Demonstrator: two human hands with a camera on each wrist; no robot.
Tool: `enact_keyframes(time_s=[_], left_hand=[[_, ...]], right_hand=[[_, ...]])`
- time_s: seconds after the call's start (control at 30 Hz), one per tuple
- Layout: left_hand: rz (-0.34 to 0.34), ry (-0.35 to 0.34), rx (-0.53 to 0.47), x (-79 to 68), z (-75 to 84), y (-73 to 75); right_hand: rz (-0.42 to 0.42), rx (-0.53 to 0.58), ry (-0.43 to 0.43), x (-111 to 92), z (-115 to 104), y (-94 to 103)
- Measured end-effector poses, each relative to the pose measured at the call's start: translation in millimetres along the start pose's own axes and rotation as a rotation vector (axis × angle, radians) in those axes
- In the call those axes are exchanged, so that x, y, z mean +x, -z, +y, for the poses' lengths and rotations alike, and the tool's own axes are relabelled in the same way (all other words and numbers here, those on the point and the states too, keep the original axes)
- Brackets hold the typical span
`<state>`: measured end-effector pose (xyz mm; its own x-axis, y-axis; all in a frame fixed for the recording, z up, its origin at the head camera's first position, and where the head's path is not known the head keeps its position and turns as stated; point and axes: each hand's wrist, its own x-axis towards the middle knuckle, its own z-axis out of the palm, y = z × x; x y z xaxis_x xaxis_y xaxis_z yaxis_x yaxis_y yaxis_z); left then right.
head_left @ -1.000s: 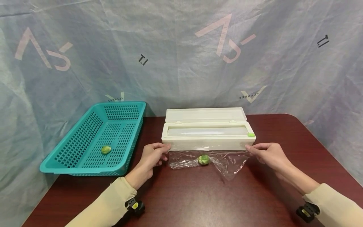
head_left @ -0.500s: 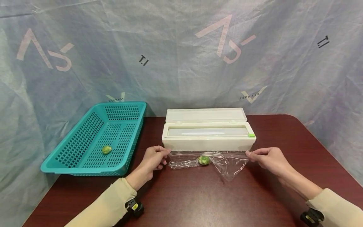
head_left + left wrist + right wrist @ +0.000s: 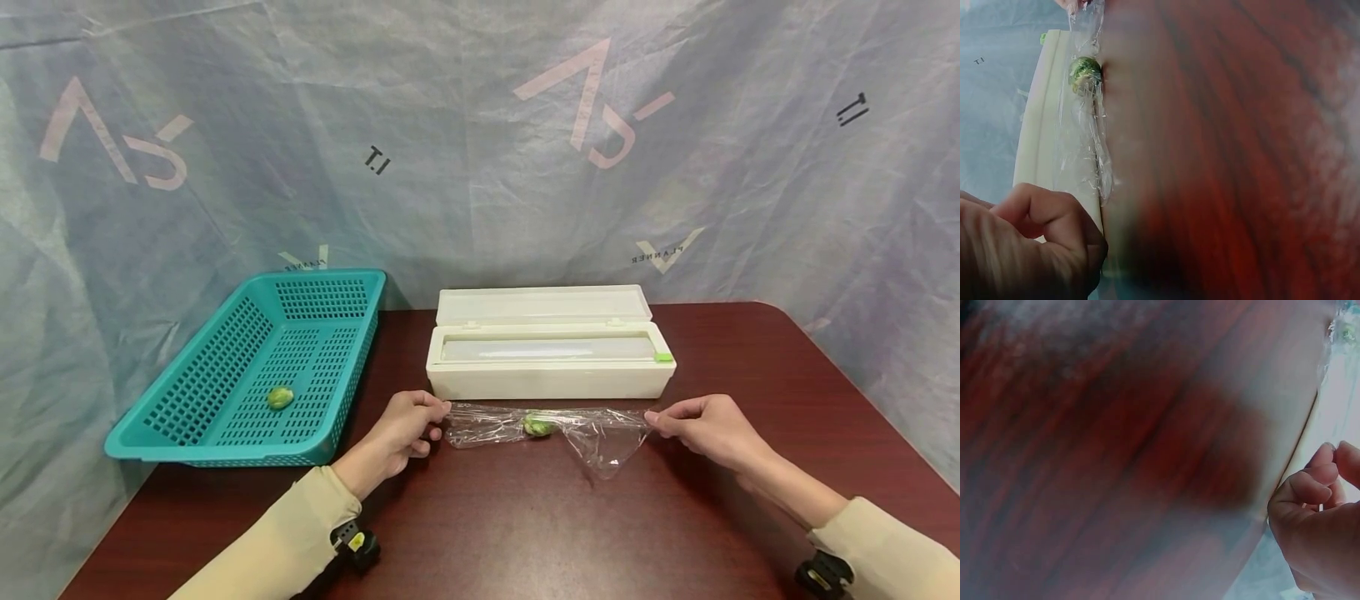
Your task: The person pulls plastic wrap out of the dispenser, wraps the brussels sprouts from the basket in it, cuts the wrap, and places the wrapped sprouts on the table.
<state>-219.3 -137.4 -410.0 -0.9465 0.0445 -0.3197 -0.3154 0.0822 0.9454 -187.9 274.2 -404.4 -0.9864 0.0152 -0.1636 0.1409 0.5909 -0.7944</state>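
Observation:
A strip of clear cling film (image 3: pixel 600 433) lies across the table with a green Brussels sprout (image 3: pixel 537 426) at its middle, the far edge drawn over the sprout. My left hand (image 3: pixel 405 425) pinches the film's far left corner between thumb and finger. At the opposite end, my right hand (image 3: pixel 708 427) pinches the far right corner. In the left wrist view the Brussels sprout (image 3: pixel 1085 74) shows through wrinkled film beyond my curled fingers. Just behind the film stands a white cling film dispenser (image 3: pixel 551 383), its lid raised and the roll visible inside.
A teal perforated basket (image 3: pixel 363 367) stands at the left with a second Brussels sprout (image 3: pixel 281 397) on its floor. The dispenser's raised lid (image 3: pixel 543 305) leans back near the grey curtain (image 3: pixel 465 208). A green slider (image 3: pixel 663 357) sits at the dispenser's right end.
Both hands have come down and toward me from the dispenser's front, drawing the film's far edge away from it and over the Brussels sprout. My right hand has also shifted slightly inward.

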Motion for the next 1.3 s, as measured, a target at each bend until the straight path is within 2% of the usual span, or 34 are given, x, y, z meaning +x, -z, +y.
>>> enact_keyframes(time_s=[0.17,0.27,0.5,0.7,0.8,0.9,1.03,1.1,1.17,1.3], left_hand=[[-0.002,-0.042,0.033,1.5,-0.7,-0.5],[-0.009,-0.065,0.061,2.8,-1.3,-1.6],[-0.01,-0.123,0.199,0.5,-2.5,-5.1],[-0.011,-0.152,0.337,-7.2,1.1,-9.3],[0.031,-0.225,0.465,-11.6,4.4,-11.2],[0.078,-0.329,0.566,-18.4,8.4,-13.6],[0.099,-0.478,0.61,-27.5,14.5,-21.6],[0.082,-0.552,0.621,-30.1,17.4,-28.7],[0.042,-0.604,0.634,-30.1,19.1,-37.4],[-0.06,-0.635,0.647,-24.5,20.9,-57.2]], right_hand=[[-0.002,-0.05,0.024,4,1,-0.2],[-0.011,-0.032,0.025,5,1,-1.3],[-0.037,0.063,0.073,5,1,-3.7],[-0.026,-0.007,0.121,3,-2,0.0],[-0.003,-0.053,0.148,3,-5,3.5],[0.046,-0.111,0.21,1,-12,7.6],[0.114,-0.186,0.311,-4,-29,7.3],[0.121,-0.208,0.347,-6,-41,1.8],[0.093,-0.205,0.379,-7,-53,-7.6],[-0.028,-0.166,0.444,-2,-70,-33.3]])
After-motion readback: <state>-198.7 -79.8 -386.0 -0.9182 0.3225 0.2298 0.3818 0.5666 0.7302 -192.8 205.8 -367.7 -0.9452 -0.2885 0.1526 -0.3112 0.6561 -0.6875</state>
